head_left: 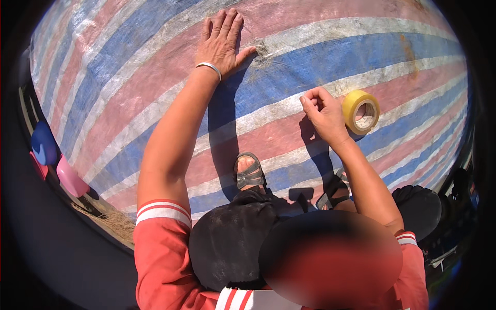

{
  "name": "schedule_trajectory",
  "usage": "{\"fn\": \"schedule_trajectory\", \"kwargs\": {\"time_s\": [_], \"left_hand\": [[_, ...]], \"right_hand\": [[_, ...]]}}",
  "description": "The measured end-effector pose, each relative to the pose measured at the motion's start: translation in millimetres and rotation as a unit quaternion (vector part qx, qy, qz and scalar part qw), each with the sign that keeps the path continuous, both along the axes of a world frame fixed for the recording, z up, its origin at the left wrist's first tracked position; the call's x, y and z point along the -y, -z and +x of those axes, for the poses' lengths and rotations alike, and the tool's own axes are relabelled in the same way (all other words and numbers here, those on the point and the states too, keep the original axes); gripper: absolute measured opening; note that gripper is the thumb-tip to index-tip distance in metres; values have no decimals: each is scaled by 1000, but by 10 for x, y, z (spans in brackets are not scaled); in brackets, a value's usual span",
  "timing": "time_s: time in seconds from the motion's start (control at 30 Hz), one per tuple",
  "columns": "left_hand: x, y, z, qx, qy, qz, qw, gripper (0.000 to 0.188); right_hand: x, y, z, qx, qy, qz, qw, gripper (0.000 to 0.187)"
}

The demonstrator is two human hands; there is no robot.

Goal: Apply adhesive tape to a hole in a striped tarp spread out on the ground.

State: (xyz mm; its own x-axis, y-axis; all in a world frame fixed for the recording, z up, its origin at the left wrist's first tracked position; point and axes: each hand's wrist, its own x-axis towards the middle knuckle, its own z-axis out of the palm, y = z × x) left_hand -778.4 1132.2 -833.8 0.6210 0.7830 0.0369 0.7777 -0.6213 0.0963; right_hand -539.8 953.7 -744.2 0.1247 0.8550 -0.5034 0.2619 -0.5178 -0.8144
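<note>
Under both hands spreads a woven plastic tarp [289,111] with red, white and blue stripes. My left hand [221,39] lies flat on it, fingers stretched forward and thumb out to the side. The thumb tip is beside a frayed, dirty worn spot [261,50] in the tarp. My right hand [325,113] is raised a little above the tarp, with thumb and forefinger pinched together; whatever may be between them is too small to make out. Right beside that hand, a wide roll of yellowish clear packing tape [354,103] rests on the tarp, its cardboard core showing.
My sandalled left foot [249,170] stands on the tarp; the other sandal [330,194] is partly hidden by my right arm. At the far left edge are a blue plastic object [44,143] and a pink one [71,176]. Dry straw [118,223] lies beyond the tarp's edge.
</note>
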Motion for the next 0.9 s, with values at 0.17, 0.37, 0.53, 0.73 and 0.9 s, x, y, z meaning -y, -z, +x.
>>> {"fn": "schedule_trajectory", "kwargs": {"time_s": [0.17, 0.37, 0.53, 0.73, 0.9], "left_hand": [[526, 32, 25, 2, 15, -74, 997, 66], [425, -99, 42, 13, 28, -53, 998, 65], [473, -17, 211, 52, -60, -35, 996, 66], [406, 6, 333, 3, -60, -4, 998, 78], [736, -36, 557, 48, 75, -66, 994, 88]], "right_hand": [[54, 63, -80, 19, -14, -12, 1000, 17], [155, 96, -180, -5, -36, -44, 998, 18], [85, 38, -253, 9, -39, -48, 998, 19], [118, 96, -294, -9, -35, -37, 999, 18], [126, -1, -314, -26, -30, -56, 998, 16]]}}
